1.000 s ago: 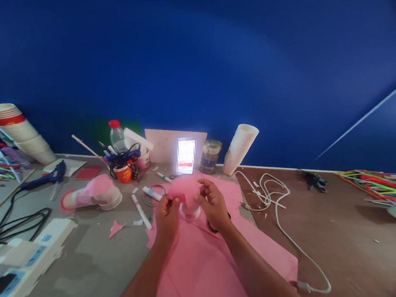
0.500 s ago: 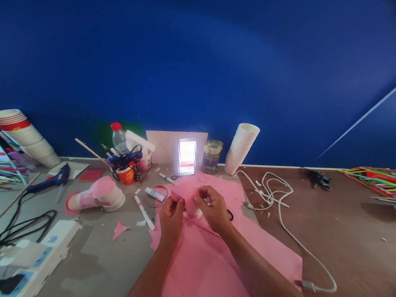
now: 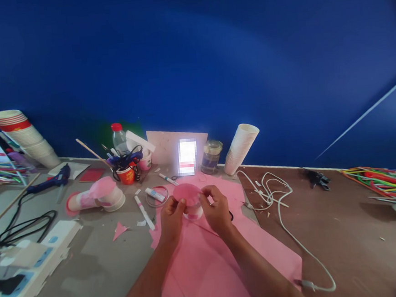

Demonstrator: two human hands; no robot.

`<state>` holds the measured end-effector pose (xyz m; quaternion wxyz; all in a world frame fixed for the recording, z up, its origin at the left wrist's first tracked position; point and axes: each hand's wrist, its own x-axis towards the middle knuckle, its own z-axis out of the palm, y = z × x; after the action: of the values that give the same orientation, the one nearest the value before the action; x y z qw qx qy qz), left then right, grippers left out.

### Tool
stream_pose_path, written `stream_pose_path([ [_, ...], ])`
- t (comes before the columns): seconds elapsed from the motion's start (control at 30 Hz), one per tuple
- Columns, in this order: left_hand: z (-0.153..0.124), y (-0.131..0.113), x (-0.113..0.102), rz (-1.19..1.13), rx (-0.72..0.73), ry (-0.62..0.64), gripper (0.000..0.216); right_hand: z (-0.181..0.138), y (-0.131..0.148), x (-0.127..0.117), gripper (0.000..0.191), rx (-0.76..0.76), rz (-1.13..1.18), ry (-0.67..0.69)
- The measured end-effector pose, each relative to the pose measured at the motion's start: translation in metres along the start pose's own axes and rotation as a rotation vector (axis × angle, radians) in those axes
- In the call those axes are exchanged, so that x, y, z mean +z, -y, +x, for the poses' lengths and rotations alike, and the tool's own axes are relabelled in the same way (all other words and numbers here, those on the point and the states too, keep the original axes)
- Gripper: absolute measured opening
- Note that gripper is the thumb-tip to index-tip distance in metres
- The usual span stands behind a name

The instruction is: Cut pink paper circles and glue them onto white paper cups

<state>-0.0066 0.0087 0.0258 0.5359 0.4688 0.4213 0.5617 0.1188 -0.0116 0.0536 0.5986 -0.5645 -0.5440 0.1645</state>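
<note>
Turned since the earlier frame, the round pink paper disc [image 3: 187, 193] faces me at six o'clock of my remote view, just above a white cup-shaped piece [image 3: 192, 215]. My left hand [image 3: 171, 214] pinches its eight-o'clock edge; my right hand's [image 3: 217, 208] fingers nearly close at three, grip unclear. I'd judge this positioning; next calls for steady alignment.
</note>
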Motion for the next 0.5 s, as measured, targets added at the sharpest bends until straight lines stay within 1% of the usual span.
stream_pose_path([
  [0.13, 0.0011, -0.0020, 0.0017, -0.038, -0.030, -0.017, 0.020, -0.0015, 0.0027, 0.0028, 0.004, 0.094, 0.079, 0.084],
  [0.27, 0.0007, -0.0022, 0.0042, -0.095, -0.064, 0.003, 0.021, -0.0007, 0.0054, 0.0048, 0.005, 0.169, 0.180, 0.110],
  [0.37, -0.0004, -0.0042, 0.0055, -0.089, -0.101, 0.015, 0.022, 0.0001, 0.0052, 0.0056, 0.005, 0.215, 0.226, 0.124],
  [0.43, -0.0010, -0.0064, 0.0059, -0.068, -0.133, 0.012, 0.024, 0.0005, 0.0048, 0.0054, 0.006, 0.232, 0.245, 0.139],
  [0.5, -0.0009, -0.0078, 0.0056, -0.062, -0.154, -0.010, 0.025, 0.0007, 0.0049, 0.0046, 0.006, 0.216, 0.232, 0.153],
])
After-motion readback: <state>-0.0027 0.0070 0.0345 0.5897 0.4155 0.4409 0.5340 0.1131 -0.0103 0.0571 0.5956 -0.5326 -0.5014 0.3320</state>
